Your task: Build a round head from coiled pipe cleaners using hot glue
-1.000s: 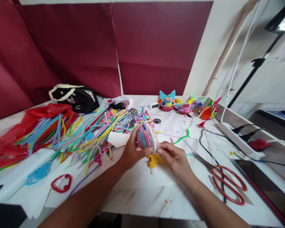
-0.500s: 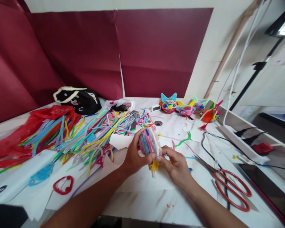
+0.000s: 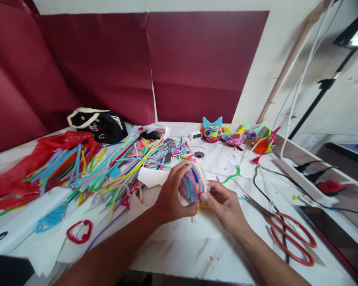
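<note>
We hold the striped fuzzy ball (image 3: 191, 187) between both hands over the tabletop (image 3: 179, 254). Our left hand (image 3: 169, 198) cups its left side, fingers curled over the top and thumb beneath; our right hand (image 3: 226, 204) grips the right edge, thumb on the near face, other fingers partly hidden. To work this edge well, we should let the left hand steady the ball and press the strands only lightly, lest they bunch.
</note>
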A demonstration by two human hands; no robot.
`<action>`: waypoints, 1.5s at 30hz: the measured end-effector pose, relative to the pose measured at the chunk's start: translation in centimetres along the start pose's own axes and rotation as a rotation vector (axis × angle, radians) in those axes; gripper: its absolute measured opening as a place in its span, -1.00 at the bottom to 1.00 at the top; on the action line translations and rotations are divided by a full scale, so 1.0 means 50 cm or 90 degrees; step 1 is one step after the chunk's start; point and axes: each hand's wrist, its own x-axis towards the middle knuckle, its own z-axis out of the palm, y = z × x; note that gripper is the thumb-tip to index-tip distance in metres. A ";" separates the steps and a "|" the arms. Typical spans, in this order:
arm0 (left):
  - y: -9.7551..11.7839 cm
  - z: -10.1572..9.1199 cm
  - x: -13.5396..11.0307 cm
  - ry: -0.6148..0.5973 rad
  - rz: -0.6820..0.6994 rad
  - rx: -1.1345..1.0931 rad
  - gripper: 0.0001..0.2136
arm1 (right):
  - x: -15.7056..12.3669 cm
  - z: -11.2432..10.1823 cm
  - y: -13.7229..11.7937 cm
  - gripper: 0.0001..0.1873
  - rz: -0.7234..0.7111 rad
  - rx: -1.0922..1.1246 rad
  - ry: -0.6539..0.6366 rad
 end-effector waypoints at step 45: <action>-0.017 0.006 -0.005 -0.007 0.004 0.095 -0.14 | 0.006 0.003 0.010 -0.67 -0.029 -0.051 0.112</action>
